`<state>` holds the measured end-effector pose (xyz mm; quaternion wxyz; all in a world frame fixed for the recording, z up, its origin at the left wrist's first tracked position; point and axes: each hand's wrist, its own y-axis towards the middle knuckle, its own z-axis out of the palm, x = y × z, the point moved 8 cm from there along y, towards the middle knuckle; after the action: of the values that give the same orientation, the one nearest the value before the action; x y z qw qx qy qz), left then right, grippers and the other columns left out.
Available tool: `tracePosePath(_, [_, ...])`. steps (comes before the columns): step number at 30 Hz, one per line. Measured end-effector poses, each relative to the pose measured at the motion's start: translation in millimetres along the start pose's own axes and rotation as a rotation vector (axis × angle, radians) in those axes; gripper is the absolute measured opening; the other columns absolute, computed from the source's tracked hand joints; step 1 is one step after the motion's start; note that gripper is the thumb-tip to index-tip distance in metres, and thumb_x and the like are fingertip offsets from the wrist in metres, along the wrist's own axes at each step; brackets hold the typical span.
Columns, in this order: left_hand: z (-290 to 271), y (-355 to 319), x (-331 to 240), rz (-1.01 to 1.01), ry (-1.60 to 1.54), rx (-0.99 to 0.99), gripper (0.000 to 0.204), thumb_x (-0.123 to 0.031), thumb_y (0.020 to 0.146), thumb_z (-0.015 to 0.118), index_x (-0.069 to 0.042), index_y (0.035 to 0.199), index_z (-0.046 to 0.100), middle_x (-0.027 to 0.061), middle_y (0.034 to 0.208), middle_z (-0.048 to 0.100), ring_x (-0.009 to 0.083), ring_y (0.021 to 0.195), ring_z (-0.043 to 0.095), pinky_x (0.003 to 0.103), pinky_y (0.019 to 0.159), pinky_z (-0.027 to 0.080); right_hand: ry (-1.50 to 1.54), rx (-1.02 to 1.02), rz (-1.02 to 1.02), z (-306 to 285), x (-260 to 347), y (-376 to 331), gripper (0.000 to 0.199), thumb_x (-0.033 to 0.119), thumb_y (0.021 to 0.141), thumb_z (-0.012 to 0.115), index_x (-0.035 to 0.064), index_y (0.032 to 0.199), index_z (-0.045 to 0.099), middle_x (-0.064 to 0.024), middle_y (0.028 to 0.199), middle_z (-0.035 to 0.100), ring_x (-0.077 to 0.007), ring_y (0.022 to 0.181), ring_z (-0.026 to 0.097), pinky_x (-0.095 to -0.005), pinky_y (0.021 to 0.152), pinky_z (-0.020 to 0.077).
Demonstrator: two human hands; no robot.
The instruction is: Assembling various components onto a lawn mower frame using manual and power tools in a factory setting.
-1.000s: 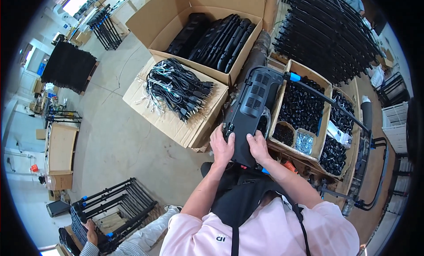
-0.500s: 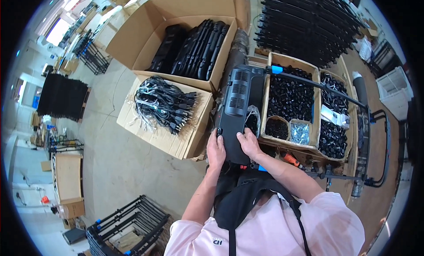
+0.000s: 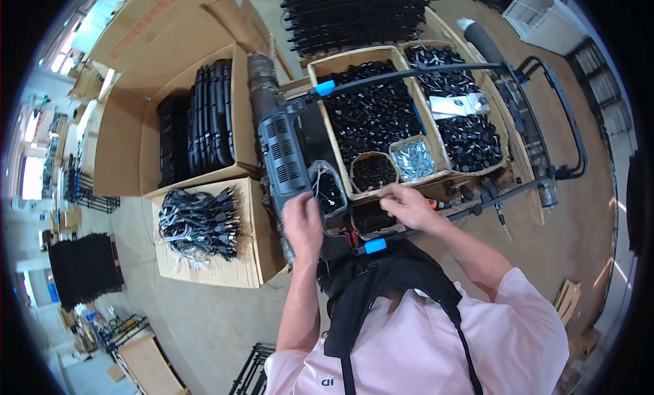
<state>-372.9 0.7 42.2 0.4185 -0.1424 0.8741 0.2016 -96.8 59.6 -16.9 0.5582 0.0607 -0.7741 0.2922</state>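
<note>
A long black plastic cover (image 3: 283, 153) with slotted vents lies on the black tube frame (image 3: 436, 69). My left hand (image 3: 302, 225) is at its near end, fingers blurred by motion; whether it touches the cover is unclear. My right hand (image 3: 407, 208) is over the near rim of the parts box, fingers drawn together; anything in them is hidden. Close to it are a small tub of black screws (image 3: 373, 171), a tub of silver screws (image 3: 412, 158) and a lower tub of small dark parts (image 3: 373, 219). A clear bag of dark parts (image 3: 327, 189) sits between the hands.
Large bins of black knobs (image 3: 371, 112) and black-headed bolts (image 3: 466, 143) stand beyond my hands. At left are a carton of black plastic parts (image 3: 211, 116) and bundled cables (image 3: 197, 225) on a closed carton. Blue clips (image 3: 375, 246) sit on the frame; an orange-handled tool (image 3: 436, 204) lies nearby.
My right hand has left the cover and moved right to the small tubs. My left hand stays near the cover's end, now blurred. The whole view has turned to the right.
</note>
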Motion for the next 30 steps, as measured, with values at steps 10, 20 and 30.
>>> tracePosePath(10, [253, 3, -10, 0.447, 0.243, 1.161, 0.020, -0.011, 0.091, 0.062, -0.007, 0.105, 0.076, 0.0178, 0.107, 0.071, 0.0393, 0.106, 0.070, 0.048, 0.090, 0.057, 0.048, -0.057, 0.303, -70, -36, -169, 0.026, 0.024, 0.101, 0.066, 0.0018, 0.113, 0.073, -0.0058, 0.091, 0.074, -0.0116, 0.085, 0.068, -0.0302, 0.077, 0.0559])
tracePosePath(20, [272, -103, 2, 0.759, 0.553, 1.656, 0.025, -0.012, 0.093, 0.062, -0.009, 0.117, 0.067, 0.0199, 0.114, 0.066, 0.0396, 0.106, 0.068, 0.049, 0.090, 0.057, 0.396, -0.325, 0.672, -53, -204, -191, 0.024, 0.023, 0.100, 0.068, 0.0007, 0.107, 0.073, -0.0042, 0.088, 0.072, -0.0106, 0.073, 0.065, -0.0295, 0.067, 0.0543])
tracePosePath(30, [296, -134, 56, 0.832, 0.640, 1.790, 0.060, -0.004, 0.094, 0.052, -0.022, 0.151, 0.048, 0.0231, 0.147, 0.044, 0.0436, 0.136, 0.051, 0.051, 0.113, 0.047, 1.235, -0.664, 0.669, -7, -312, -15, 0.021, 0.022, 0.100, 0.071, 0.0019, 0.106, 0.072, -0.0068, 0.089, 0.070, -0.0162, 0.069, 0.067, -0.0314, 0.055, 0.0554])
